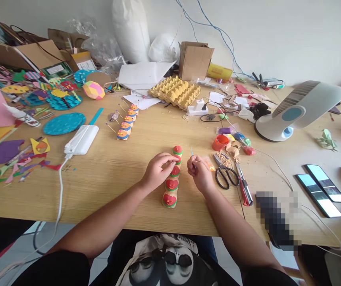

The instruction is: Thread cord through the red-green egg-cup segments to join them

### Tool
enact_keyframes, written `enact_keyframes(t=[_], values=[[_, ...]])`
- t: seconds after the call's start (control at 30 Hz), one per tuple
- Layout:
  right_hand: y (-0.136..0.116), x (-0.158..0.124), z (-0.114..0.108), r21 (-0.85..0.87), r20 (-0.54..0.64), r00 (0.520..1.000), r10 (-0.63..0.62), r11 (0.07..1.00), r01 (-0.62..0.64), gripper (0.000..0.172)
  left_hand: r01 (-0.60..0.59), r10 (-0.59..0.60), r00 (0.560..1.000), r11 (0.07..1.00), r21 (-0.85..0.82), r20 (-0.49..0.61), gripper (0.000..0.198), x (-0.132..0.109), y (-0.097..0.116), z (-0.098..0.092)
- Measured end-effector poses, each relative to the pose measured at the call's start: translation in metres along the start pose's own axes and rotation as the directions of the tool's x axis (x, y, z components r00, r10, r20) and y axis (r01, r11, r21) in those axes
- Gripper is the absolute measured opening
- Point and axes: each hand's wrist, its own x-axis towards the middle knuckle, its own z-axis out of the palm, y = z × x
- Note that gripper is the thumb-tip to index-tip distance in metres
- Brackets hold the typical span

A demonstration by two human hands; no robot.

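Cluttered wooden table (113, 174), frame centre: left hand (158, 169) pinches the egg-carton caterpillar (172, 178); right hand (198, 171) fingers clamp a thin stick (191, 151).

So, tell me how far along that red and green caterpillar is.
Done: the blue and orange caterpillar lies apart with sticks at its side, and the red and green caterpillar has its visible segments coloured. In hand: the left hand holds its upper segments while the right hand pinches a thin stick. Left: no stick shows on it yet.

My black shirt (119, 264) has short sleeves (60, 268) and a grey-white print (170, 258); my left hand (158, 170) and right hand (199, 171) are bare.
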Motion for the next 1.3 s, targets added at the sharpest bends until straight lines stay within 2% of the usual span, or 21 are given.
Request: enact_keyframes(t=[0.1,0.2,0.4,0.63,0.87,0.97,1.1,1.2,1.3], values=[[-0.003,0.001,-0.001,-0.005,-0.034,0.999,-0.028,1.0,0.028,0.017,-0.082,0.081,0.996,0.995,0.059,0.027,0.015,-0.001,-0.002,-0.001],[-0.006,0.001,0.0,-0.019,-0.06,0.998,-0.02,1.0,0.019,0.025,-0.143,0.137,0.989,0.984,0.109,0.061,0.018,-0.001,0.0,-0.004],[-0.006,-0.01,0.008,0.002,0.058,0.992,0.116,0.993,-0.116,0.032,-0.232,0.224,0.972,0.953,0.194,0.066,0.015,-0.004,0.009,-0.005],[-0.007,-0.019,0.015,-0.282,0.116,0.993,0.007,0.959,0.027,0.04,-0.234,0.24,0.971,0.933,0.273,0.012,0.011,-0.004,0.017,-0.006],[-0.01,-0.019,0.012,-0.348,0.165,0.986,-0.018,0.934,0.076,0.038,-0.276,0.282,0.959,0.916,0.291,0.021,0.006,-0.004,0.017,-0.008],[-0.007,-0.019,0.011,-0.289,0.165,0.986,0.025,0.957,0.024,0.035,-0.304,0.314,0.949,0.895,0.327,0.023,0.004,-0.005,0.014,-0.011],[-0.008,-0.018,0.014,-0.033,0.166,0.981,0.102,0.995,-0.098,0.031,-0.281,0.303,0.953,0.896,0.344,-0.009,0.004,-0.005,0.013,-0.013],[-0.015,-0.018,0.015,0.095,0.147,0.98,0.132,0.985,-0.146,0.04,-0.259,0.269,0.963,0.918,0.302,0.007,0.006,-0.005,0.016,-0.011],[-0.022,-0.02,0.017,0.143,0.142,0.982,0.128,0.979,-0.148,0.053,-0.242,0.248,0.969,0.923,0.299,0.02,0.008,-0.005,0.02,-0.007]])
